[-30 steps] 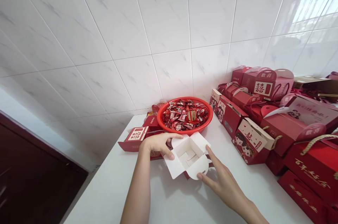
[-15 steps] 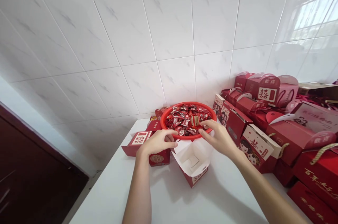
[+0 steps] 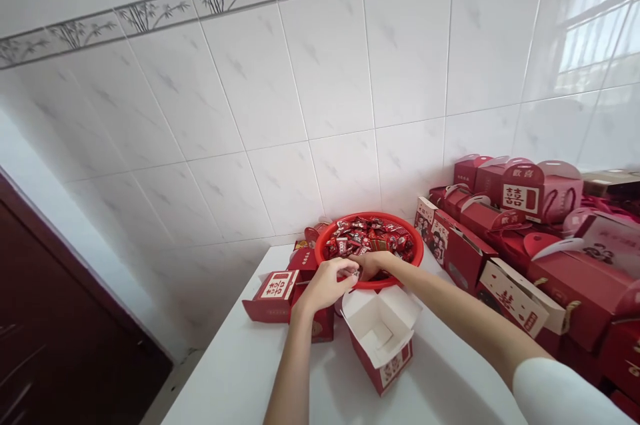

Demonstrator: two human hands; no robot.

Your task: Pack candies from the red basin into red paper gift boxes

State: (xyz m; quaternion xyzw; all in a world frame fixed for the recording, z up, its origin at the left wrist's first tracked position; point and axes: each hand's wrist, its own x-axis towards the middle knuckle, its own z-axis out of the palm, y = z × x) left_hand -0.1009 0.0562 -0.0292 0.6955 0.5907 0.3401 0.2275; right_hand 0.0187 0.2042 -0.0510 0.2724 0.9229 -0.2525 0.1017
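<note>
A round red basket (image 3: 419,253) full of wrapped candies (image 3: 356,236) stands against the tiled wall. My right hand (image 3: 373,263) reaches into its front part, fingers down among the candies and mostly hidden. Beside it, at the front left rim, my left hand (image 3: 333,283) is curled with thumb and fingers close together around a small wrapped piece, too small to make out well. An open red box (image 3: 383,338) with a white inside stands upright just in front of the basket, flaps spread, and neither hand is on it.
Red boxes, one with a white label (image 3: 277,286), sit left of the basket on the white table (image 3: 225,365). Many red gift boxes (image 3: 565,271) are stacked along the right side. A dark red door (image 3: 65,318) is at the far left.
My right hand has moved left and down into the candies. My left hand has closed its fingers near the rim. The view has tilted upward, showing more wall.
</note>
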